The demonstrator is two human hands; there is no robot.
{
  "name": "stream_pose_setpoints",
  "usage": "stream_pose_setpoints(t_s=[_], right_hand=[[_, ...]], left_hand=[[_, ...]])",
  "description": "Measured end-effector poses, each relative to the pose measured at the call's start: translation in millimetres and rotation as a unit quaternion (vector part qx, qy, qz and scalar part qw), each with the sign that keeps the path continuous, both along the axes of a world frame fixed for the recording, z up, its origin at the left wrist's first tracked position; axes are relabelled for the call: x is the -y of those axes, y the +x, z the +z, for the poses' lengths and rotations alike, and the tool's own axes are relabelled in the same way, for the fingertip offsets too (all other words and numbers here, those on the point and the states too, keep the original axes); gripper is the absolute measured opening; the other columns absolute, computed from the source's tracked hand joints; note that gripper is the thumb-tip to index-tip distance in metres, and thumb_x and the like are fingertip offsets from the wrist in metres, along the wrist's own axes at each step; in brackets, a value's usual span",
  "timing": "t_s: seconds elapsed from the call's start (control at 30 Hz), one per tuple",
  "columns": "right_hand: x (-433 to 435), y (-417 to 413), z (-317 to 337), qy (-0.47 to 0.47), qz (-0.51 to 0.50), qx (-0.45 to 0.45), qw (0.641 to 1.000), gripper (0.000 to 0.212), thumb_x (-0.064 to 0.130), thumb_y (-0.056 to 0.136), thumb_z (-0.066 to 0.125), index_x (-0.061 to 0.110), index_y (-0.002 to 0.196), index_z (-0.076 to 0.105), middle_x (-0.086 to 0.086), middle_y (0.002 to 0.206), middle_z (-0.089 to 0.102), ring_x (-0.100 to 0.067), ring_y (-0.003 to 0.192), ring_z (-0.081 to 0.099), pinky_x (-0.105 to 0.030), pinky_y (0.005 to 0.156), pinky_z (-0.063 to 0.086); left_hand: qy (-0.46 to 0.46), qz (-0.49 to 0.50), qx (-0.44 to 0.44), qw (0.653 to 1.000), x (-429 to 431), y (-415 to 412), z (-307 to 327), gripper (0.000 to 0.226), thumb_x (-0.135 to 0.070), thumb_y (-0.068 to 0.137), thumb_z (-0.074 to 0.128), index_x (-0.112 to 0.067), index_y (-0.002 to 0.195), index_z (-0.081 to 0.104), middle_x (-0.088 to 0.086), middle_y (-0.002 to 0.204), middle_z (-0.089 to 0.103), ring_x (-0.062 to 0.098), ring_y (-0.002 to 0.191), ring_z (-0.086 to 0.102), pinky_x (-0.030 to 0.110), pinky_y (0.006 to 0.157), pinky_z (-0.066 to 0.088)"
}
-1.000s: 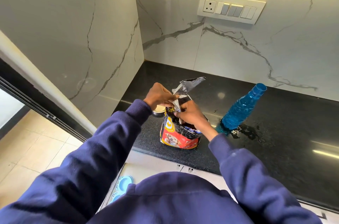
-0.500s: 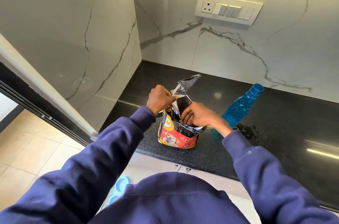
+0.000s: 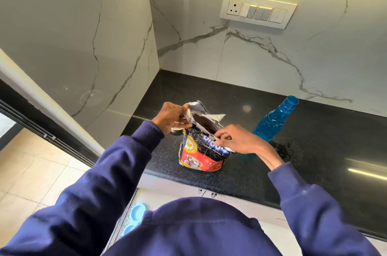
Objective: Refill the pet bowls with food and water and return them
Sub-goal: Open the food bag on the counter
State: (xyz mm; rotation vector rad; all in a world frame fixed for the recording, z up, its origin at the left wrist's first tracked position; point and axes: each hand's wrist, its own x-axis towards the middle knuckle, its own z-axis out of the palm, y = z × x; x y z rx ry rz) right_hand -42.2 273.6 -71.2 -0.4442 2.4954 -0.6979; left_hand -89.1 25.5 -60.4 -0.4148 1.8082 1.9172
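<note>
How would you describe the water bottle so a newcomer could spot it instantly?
Start at the black countertop under the marble wall. To the right of the pet food bag held open by both hands stands the bottle. It is the only translucent blue thing on the counter.

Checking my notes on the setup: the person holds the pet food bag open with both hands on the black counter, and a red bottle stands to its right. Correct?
Not quite: the bottle is blue, not red, as the head view shows. The rest holds: the left hand and right hand hold the pet food bag open on the black counter, with the bottle to its right.
</note>
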Motion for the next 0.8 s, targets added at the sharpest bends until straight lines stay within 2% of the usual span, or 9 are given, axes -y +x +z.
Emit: stream_pose_setpoints(t_s=[0.07, 0.13, 0.23, 0.33, 0.47, 0.57, 0.63, 0.7, 0.8], right_hand=[[-6.3, 3.7, 6.2, -0.076, -0.036, 0.02, 0.996, 0.017, 0.03, 0.087, 0.081, 0.03, 0.102, 0.073, 0.022, 0.073, 0.066, 0.01, 0.061, 0.056, -0.013, 0.065, 0.043], [-10.6, 10.0, 6.9, -0.115, -0.047, -0.03, 0.992, 0.023, 0.02, 0.083, 0.084, 0.039, 0.083, 0.071, 0.023, 0.063, 0.059, 0.0, 0.053, 0.047, -0.014, 0.054, 0.034], [-7.3, 27.0, 1.7, -0.119, -0.021, -0.154, 0.981, 0.026, 0.006, 0.088, 0.076, 0.026, 0.106, 0.077, 0.023, 0.088, 0.059, -0.005, 0.071, 0.054, -0.023, 0.061, 0.045], [0.7, 43.8, -3.7, -0.068, 0.072, -0.267, 0.958, 0.036, -0.007, 0.09, 0.065, 0.014, 0.117, 0.075, 0.01, 0.107, 0.059, -0.003, 0.097, 0.054, -0.012, 0.081, 0.047], [-9.6, 57.6, -4.4, -0.117, 0.005, -0.231, 0.966, 0.035, 0.009, 0.087, 0.064, 0.014, 0.122, 0.072, 0.011, 0.107, 0.063, 0.0, 0.101, 0.057, -0.012, 0.086, 0.048], [-24.8, 49.8, -1.5, -0.108, -0.181, -0.266, 0.941, 0.021, 0.027, 0.095, 0.066, 0.009, 0.09, 0.077, 0.002, 0.085, 0.071, -0.004, 0.074, 0.064, -0.017, 0.064, 0.046], [-33.2, 38.6, -2.3, 0.002, -0.263, -0.182, 0.948, 0.055, 0.053, 0.096, 0.057, 0.005, 0.073, 0.071, -0.005, 0.067, 0.073, -0.016, 0.055, 0.069, -0.023, 0.052, 0.051], [-30.1, 30.5, -7.6, -0.032, -0.31, 0.064, 0.948, 0.077, 0.07, 0.091, 0.056, -0.004, 0.078, 0.071, -0.014, 0.063, 0.074, -0.024, 0.054, 0.075, -0.031, 0.052, 0.059], [-13.1, 24.2, -18.6, -0.154, -0.355, 0.259, 0.885, 0.063, 0.051, 0.087, 0.076, -0.011, 0.095, 0.067, -0.028, 0.075, 0.075, -0.038, 0.067, 0.077, -0.039, 0.055, 0.063]], left_hand=[[0.018, 0.017, 0.026, 0.999, 0.4, -2.4, -1.2, 0.024, -0.018, 0.106, 0.054, 0.003, 0.099, 0.064, 0.015, 0.084, 0.065, 0.022, 0.068, 0.065, 0.03, 0.055, 0.063], [0.04, 0.048, 0.057, 0.996, -0.7, -7.1, -2.4, 0.019, -0.018, 0.107, 0.052, -0.001, 0.102, 0.06, 0.012, 0.082, 0.059, 0.019, 0.064, 0.057, 0.026, 0.048, 0.058], [0.083, 0.071, 0.104, 0.989, -5.0, -16.3, 1.1, 0.023, -0.016, 0.105, 0.052, -0.007, 0.084, 0.056, 0.006, 0.072, 0.051, 0.012, 0.048, 0.049, 0.019, 0.04, 0.047], [0.081, 0.069, 0.103, 0.989, -7.1, -22.3, 5.9, 0.03, -0.018, 0.105, 0.053, -0.012, 0.076, 0.051, 0.001, 0.062, 0.047, 0.011, 0.051, 0.046, 0.019, 0.04, 0.046], [-0.031, 0.033, 0.012, 0.999, -9.6, -14.1, 7.3, 0.021, -0.023, 0.099, 0.061, -0.011, 0.082, 0.061, 0.004, 0.07, 0.056, 0.015, 0.059, 0.051, 0.023, 0.049, 0.047], [-0.184, -0.062, -0.066, 0.979, -9.0, 0.6, 0.0, 0.022, -0.027, 0.095, 0.069, -0.01, 0.082, 0.065, 0.007, 0.077, 0.063, 0.017, 0.059, 0.06, 0.027, 0.053, 0.054], [-0.204, -0.125, -0.051, 0.97, -8.5, 12.3, -2.6, 0.02, -0.029, 0.095, 0.071, -0.01, 0.094, 0.067, 0.012, 0.084, 0.069, 0.018, 0.057, 0.07, 0.026, 0.051, 0.059], [-0.186, -0.142, -0.022, 0.972, -7.2, 21.7, -4.6, 0.027, -0.031, 0.096, 0.07, -0.006, 0.105, 0.067, 0.015, 0.084, 0.073, 0.023, 0.059, 0.076, 0.029, 0.052, 0.061], [-0.166, -0.149, -0.013, 0.975, -2.8, 27.4, -7.7, 0.034, -0.032, 0.1, 0.062, -0.001, 0.115, 0.067, 0.018, 0.098, 0.075, 0.029, 0.08, 0.079, 0.036, 0.066, 0.065]])
